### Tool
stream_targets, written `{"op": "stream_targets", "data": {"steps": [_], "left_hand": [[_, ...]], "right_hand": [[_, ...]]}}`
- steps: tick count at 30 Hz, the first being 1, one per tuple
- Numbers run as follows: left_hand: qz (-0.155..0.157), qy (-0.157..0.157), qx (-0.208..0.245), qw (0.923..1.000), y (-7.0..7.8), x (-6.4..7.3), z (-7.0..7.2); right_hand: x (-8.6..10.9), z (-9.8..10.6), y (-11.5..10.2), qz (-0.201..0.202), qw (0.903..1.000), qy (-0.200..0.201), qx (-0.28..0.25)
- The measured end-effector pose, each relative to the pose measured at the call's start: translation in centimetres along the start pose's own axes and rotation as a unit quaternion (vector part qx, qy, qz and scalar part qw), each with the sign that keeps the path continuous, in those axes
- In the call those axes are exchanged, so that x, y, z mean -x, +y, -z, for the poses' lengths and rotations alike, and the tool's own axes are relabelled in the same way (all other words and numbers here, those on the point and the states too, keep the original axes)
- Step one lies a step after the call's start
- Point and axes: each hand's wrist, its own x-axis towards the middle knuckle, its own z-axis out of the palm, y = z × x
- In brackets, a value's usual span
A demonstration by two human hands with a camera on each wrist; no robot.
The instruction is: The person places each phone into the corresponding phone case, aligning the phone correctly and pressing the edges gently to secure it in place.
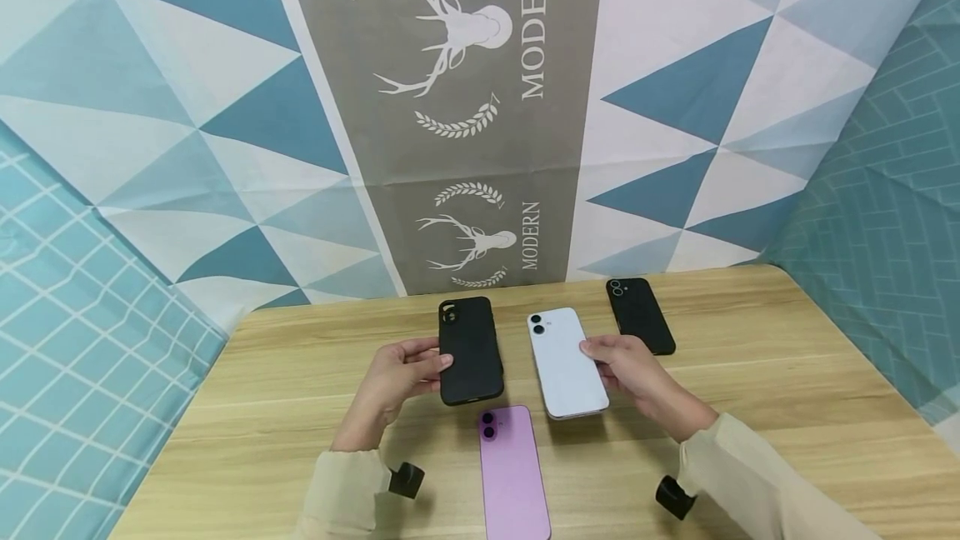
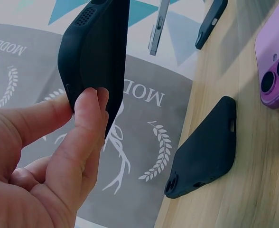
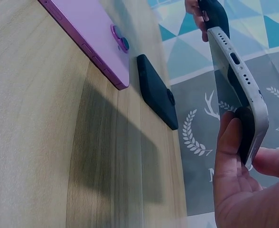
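My left hand pinches a black phone case by its left edge, thumb on its back and fingers behind. It is held raised, its camera cutout at the top left. My right hand grips a white phone by its right edge, back with two lenses facing up. The right wrist view shows its port edge and the thumb and fingers on opposite faces. A purple phone lies on the table between my forearms, lenses up. Another black case lies beneath the held one, mostly hidden in the head view.
A further black phone or case with two camera rings lies at the back right of the wooden table. Patterned cloth hangs right behind the table's back edge. Black straps sit at both wrists.
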Motion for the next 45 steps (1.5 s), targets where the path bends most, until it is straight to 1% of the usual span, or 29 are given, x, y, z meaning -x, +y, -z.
{"op": "stream_targets", "data": {"steps": [5,10,17,22,29,36,45], "left_hand": [[0.000,0.002,0.002,1.0000,0.0,0.0,-0.3],[0.003,0.001,0.002,1.0000,0.0,-0.1,-0.5],[-0.003,-0.001,0.005,1.0000,0.0,-0.2,-0.8],[-0.001,0.002,0.005,1.0000,0.0,-0.2,-1.1],[-0.002,-0.009,0.006,0.9999,0.1,-0.2,-1.3],[-0.003,-0.011,0.008,0.9999,0.0,-0.3,-1.7],[-0.007,-0.019,0.018,0.9996,0.3,-0.1,-2.2]], "right_hand": [[-0.1,-0.1,0.0,0.003,0.9999,-0.005,-0.011],[-0.2,-0.1,0.0,0.007,0.9999,-0.006,-0.010],[-0.3,-0.1,0.0,0.009,0.9999,-0.004,-0.010],[-0.3,-0.2,-0.1,0.010,0.9998,-0.008,-0.012],[-0.3,-0.3,-0.2,0.010,0.9998,-0.010,-0.012],[-0.4,-0.4,-0.2,0.009,0.9999,-0.007,-0.009],[-0.5,-0.5,-0.1,0.019,0.9997,-0.009,-0.013]]}}
